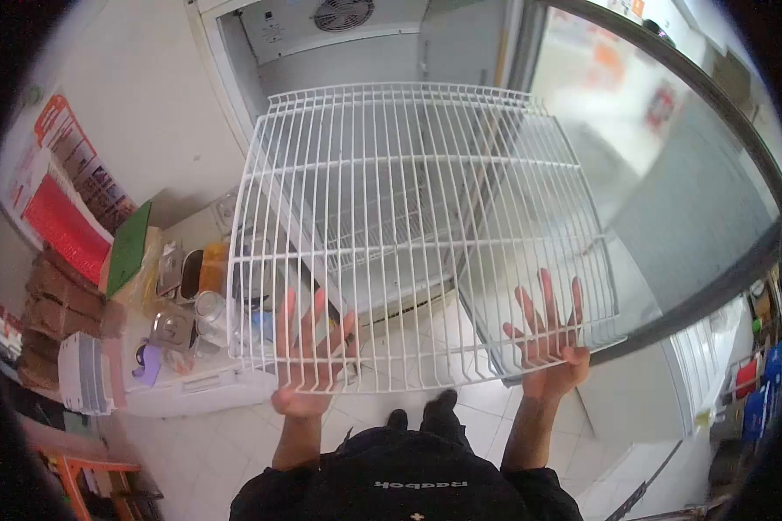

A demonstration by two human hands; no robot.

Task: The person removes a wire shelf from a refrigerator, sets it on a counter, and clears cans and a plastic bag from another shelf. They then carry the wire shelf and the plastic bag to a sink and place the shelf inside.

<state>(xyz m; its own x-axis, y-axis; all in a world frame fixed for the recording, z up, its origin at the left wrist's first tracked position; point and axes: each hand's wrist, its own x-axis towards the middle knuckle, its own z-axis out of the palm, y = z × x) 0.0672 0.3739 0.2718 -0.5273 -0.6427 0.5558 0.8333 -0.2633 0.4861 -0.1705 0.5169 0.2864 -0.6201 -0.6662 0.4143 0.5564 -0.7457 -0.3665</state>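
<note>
A white wire shelf (417,246) spans the middle of the head view, held out in front of my body and tilted. My left hand (308,356) supports its near edge on the left, with the fingers spread beneath the wires. Near the right corner, my right hand (547,343) holds the same edge, its fingers stretched under the wires and its thumb at the rim. Beyond the shelf stands an open upright fridge (339,65); another wire rack inside it shows faintly through the bars.
The fridge's glass door (695,191) stands swung out on the right. At left, a white worktop (191,382) carries glass jars, containers, a purple tape dispenser (147,365) and a green board (130,247). Pale floor tiles (487,417) surround my feet. Stocked shelves line the far right.
</note>
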